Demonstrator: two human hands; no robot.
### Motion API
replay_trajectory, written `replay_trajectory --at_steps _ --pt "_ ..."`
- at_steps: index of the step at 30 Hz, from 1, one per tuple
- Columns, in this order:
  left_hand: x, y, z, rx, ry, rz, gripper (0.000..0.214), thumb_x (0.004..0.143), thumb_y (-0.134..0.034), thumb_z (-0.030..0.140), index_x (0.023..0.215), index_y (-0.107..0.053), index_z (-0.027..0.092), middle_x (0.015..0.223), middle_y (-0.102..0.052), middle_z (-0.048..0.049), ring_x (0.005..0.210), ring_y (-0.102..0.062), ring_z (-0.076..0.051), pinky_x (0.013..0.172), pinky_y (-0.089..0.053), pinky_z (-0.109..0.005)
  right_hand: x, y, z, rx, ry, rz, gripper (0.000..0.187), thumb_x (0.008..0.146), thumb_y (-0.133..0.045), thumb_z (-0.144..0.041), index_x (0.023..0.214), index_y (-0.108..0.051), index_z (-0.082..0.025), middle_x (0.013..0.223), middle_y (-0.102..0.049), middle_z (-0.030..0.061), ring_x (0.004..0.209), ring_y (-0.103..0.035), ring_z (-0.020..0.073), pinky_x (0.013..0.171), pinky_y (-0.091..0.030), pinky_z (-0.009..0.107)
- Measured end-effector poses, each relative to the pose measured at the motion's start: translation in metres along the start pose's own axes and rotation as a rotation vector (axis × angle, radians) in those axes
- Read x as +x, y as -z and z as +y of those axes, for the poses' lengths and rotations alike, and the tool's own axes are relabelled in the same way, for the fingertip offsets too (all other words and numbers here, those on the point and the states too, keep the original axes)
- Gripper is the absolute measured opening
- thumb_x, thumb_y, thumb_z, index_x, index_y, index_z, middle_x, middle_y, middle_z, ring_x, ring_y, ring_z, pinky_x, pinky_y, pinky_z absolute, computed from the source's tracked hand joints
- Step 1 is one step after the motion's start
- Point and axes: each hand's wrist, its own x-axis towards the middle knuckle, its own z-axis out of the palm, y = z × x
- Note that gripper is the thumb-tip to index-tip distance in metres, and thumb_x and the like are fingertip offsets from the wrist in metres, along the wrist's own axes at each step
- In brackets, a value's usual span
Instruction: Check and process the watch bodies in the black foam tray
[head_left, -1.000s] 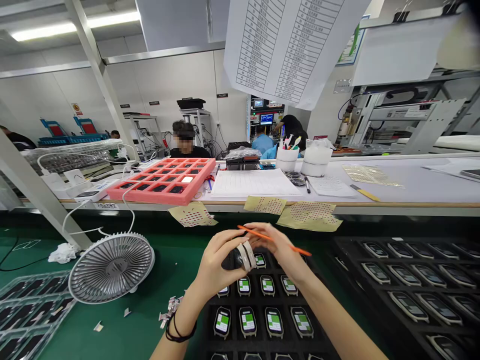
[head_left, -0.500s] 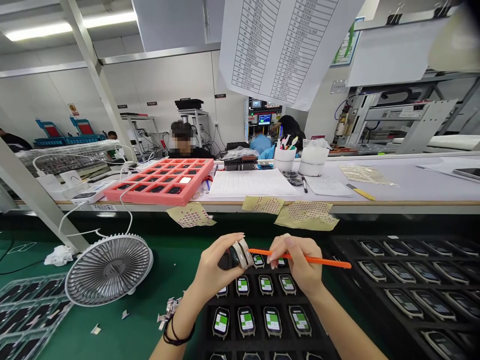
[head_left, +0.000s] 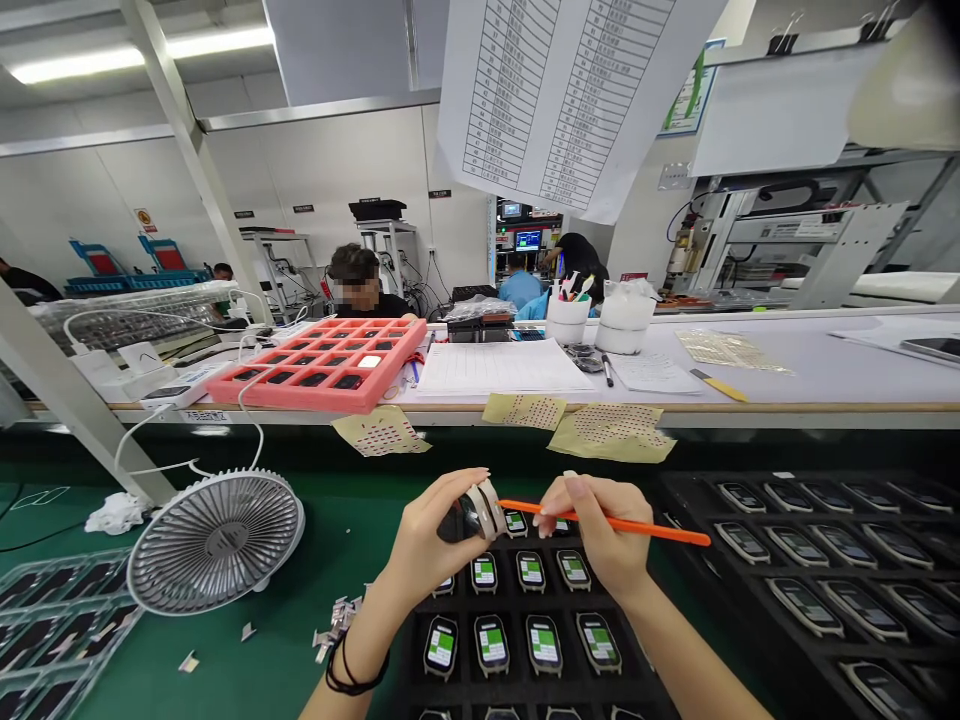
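Observation:
My left hand [head_left: 431, 525] grips a watch case [head_left: 484, 508], held on edge with its pale rim toward the right. Between the fingers of my right hand [head_left: 600, 520] is a thin orange stick [head_left: 660, 531]. The stick's left tip meets or nearly meets the side of the watch case; exact contact is too small to make out. Below both hands lies a black foam tray [head_left: 517, 598] with rows of watches [head_left: 543, 642], their screens lit green and white. My hands partly cover the upper rows.
A second black tray of watches [head_left: 806, 600] lies at right. At left are a grey fan [head_left: 225, 540], a clear plastic tray [head_left: 67, 625] and small scraps [head_left: 337, 620]. A shelf [head_left: 495, 412] behind bears a pink foam tray [head_left: 367, 395] and papers [head_left: 502, 368]. A co-worker [head_left: 360, 285] sits beyond.
The right hand and the outer end of the orange stick have shifted slightly right. My left hand keeps the watch case in nearly the same place. The co-worker's head has moved slightly left.

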Motion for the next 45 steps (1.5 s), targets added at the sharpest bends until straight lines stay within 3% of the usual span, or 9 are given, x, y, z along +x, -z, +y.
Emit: replay_trajectory --at_steps 10,21,38,42,45 --pt "-0.003 -0.001 0.000 0.027 -0.005 0.039 0.047 0.069 -0.069 0.009 0.114 -0.058 0.018 0.109 -0.067 -0.0098 0.097 -0.065 -0.023 0.083 -0.056 -0.034 -0.002 -0.005 -0.002 -0.190 0.125 0.026 0.037 0.091 -0.045 -0.015 0.061 -0.066 -0.020 0.048 -0.062 -0.0001 0.041 -0.059 0.0118 0.043 -0.048 0.022" --pt "-0.002 0.002 0.015 -0.007 0.025 -0.005 0.044 0.069 -0.069 0.011 0.112 -0.060 0.018 0.107 -0.068 -0.0095 0.097 -0.065 -0.023 0.086 -0.056 -0.034 -0.006 -0.002 -0.012 -0.045 0.106 -0.001 0.037 0.092 -0.043 -0.014 0.066 -0.069 -0.021 0.050 -0.064 0.0001 0.042 -0.060 0.0126 0.042 -0.048 0.024" --pt "-0.003 0.001 0.015 0.013 0.020 0.004 0.044 0.070 -0.069 0.009 0.112 -0.060 0.019 0.106 -0.068 -0.0087 0.095 -0.066 -0.022 0.084 -0.056 -0.033 -0.007 -0.007 -0.008 -0.150 0.162 0.004 0.036 0.090 -0.044 -0.011 0.062 -0.066 -0.020 0.048 -0.062 -0.0007 0.041 -0.058 0.0117 0.043 -0.047 0.023" --pt "-0.002 0.004 0.017 0.017 0.058 0.001 0.049 0.068 -0.069 0.007 0.114 -0.058 0.021 0.108 -0.067 -0.0074 0.098 -0.064 -0.022 0.085 -0.055 -0.033 -0.006 0.001 -0.004 -0.037 0.224 -0.054 0.035 0.095 -0.038 -0.020 0.084 -0.071 -0.022 0.056 -0.067 0.0013 0.051 -0.063 0.0151 0.052 -0.050 0.029" --pt "-0.002 0.005 0.012 0.084 0.065 0.038 0.046 0.071 -0.068 0.011 0.114 -0.058 0.021 0.116 -0.061 -0.0095 0.105 -0.060 -0.024 0.088 -0.053 -0.037 -0.001 -0.001 -0.004 -0.097 0.073 -0.082 0.028 0.093 -0.042 -0.026 0.078 -0.065 -0.022 0.074 -0.073 0.0042 0.069 -0.068 0.0183 0.066 -0.051 0.033"
